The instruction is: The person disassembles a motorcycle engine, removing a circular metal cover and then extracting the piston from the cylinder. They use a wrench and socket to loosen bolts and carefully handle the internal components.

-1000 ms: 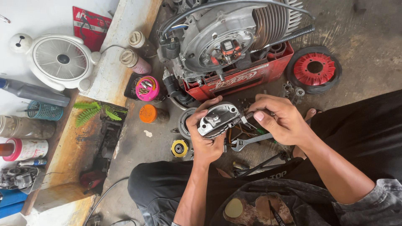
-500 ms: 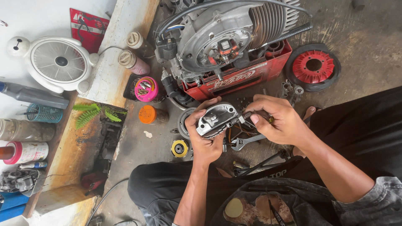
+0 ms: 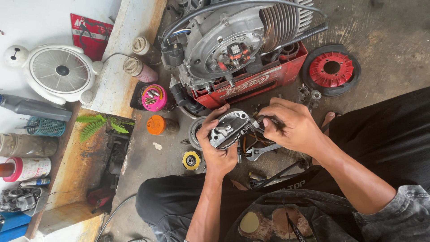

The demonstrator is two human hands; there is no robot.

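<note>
My left hand (image 3: 218,148) grips a small grey metal engine part (image 3: 230,128), holding it up over the concrete floor. My right hand (image 3: 291,127) is closed on a thin tool (image 3: 259,120) whose tip presses against the right side of that part. Just beyond both hands a scooter engine (image 3: 233,45) with a finned cylinder rests on a red plastic crate (image 3: 251,85). An adjustable wrench (image 3: 262,152) lies on the floor under my right hand.
A red and black round wheel part (image 3: 331,69) lies at the right. A pink tub of screws (image 3: 154,97), an orange lid (image 3: 156,124) and a yellow disc (image 3: 191,160) sit to the left. A white fan (image 3: 60,71), spray cans (image 3: 139,67) and bottles line the left ledge.
My hands have stayed on the grey part; the right hand has shifted slightly on the tool. The view has drifted a little.
</note>
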